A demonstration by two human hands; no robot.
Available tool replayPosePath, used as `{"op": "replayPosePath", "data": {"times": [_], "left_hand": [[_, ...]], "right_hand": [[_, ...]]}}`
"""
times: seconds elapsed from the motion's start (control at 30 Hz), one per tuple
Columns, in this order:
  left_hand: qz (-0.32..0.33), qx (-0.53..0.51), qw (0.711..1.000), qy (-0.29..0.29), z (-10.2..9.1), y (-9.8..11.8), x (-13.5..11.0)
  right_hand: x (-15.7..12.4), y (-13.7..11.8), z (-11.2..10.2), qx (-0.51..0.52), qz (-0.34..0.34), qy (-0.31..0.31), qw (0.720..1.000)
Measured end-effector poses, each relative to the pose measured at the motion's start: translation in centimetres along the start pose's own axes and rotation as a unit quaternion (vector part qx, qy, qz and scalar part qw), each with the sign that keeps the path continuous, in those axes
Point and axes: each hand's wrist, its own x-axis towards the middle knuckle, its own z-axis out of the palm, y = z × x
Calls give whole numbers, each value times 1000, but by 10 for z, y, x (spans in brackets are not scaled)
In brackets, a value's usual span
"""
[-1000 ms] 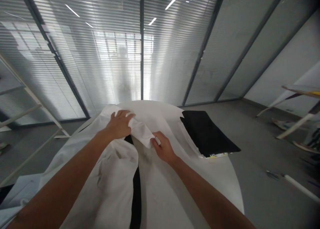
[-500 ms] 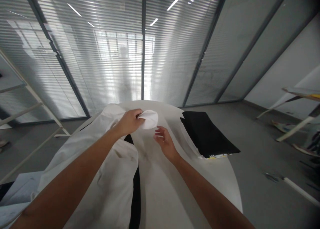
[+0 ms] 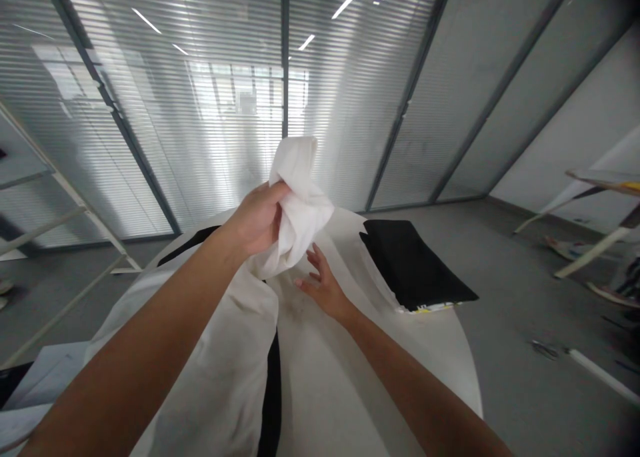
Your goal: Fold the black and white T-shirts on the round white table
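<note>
My left hand [image 3: 257, 218] is closed on a bunched end of a white garment [image 3: 296, 204] and holds it raised above the white round table [image 3: 435, 350]. The rest of the white garment [image 3: 220, 370] drapes down over the table's left side, with a black strip [image 3: 271, 390] showing along its edge. My right hand [image 3: 320, 285] hovers just below the lifted cloth with fingers spread and nothing in it.
A folded black cloth [image 3: 413, 264] lies on the table's right side. Glass walls with blinds stand behind. A white ladder-like frame [image 3: 60, 204] leans at the left. Table legs and clutter sit on the grey floor at the right [image 3: 595, 257].
My left hand gathered the white cloth's end and lifted it up off the table. My right hand let go of the cloth and opened beneath it.
</note>
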Motion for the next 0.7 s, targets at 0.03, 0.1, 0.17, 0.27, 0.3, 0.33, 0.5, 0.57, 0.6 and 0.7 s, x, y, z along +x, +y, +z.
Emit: {"op": "replayPosePath", "data": {"times": [0.03, 0.1, 0.17, 0.27, 0.3, 0.33, 0.5, 0.57, 0.6, 0.7], "left_hand": [[-14, 1, 1000, -9, -1, -5, -2], [-42, 20, 999, -27, -4, -18, -6], [-56, 64, 996, -32, -8, -31, -9], [-29, 167, 986, 9, -20, -44, -5], [-10, 204, 978, 34, -27, -46, -2], [10, 236, 970, 61, -34, -46, 1], [46, 283, 947, 143, -72, -40, 13], [52, 267, 949, 159, -83, -39, 14], [58, 260, 949, 166, -87, -39, 14], [83, 258, 945, 185, -98, -37, 12]], "right_hand": [[0, -1, 1, 15, -1, -5, 1000], [0, -2, 3, 50, -11, -7, 999], [1, -2, 5, 82, -27, 0, 996], [5, -1, 3, 94, -40, 28, 994], [7, -2, 1, 87, -43, 41, 994], [8, -4, -2, 77, -48, 57, 994], [7, -33, -26, 6, -93, 152, 984], [4, -50, -35, -38, -104, 188, 976], [1, -57, -38, -57, -108, 199, 972], [-4, -65, -38, -68, -104, 170, 978]]}}
